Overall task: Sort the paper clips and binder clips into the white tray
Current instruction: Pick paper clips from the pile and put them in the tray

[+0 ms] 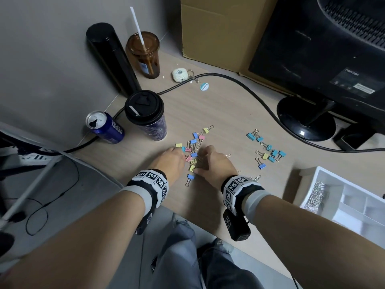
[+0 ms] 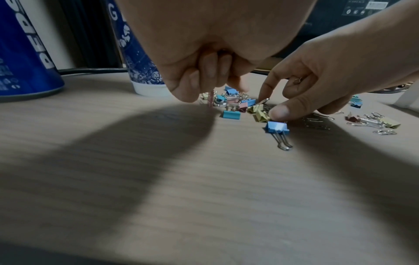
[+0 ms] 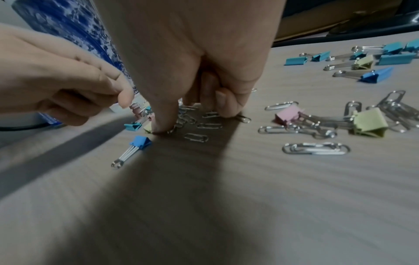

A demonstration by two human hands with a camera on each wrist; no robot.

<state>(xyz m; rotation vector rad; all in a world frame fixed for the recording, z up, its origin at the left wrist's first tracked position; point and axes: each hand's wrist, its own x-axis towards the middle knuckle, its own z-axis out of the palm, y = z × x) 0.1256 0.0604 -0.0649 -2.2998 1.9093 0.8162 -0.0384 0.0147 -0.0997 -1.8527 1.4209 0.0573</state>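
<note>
Many clips (image 1: 192, 149) on wooden desk (image 1: 218, 113)

Binder clips (image 1: 194, 152) come in blue, teal, pink and pale yellow; paper clips (image 3: 316, 148) are silver. The tray (image 1: 325, 174) is white, the counter (image 1: 218, 113) pale wood-grain, the Pepsi can (image 1: 106, 127) blue, wristbands (image 1: 152, 178) black-and-white checked.

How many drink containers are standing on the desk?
4, all at the left: a black flask by the wall, a brown cup with a straw beside it, a Pepsi can, and a lidded blue cup beside the can.
</note>
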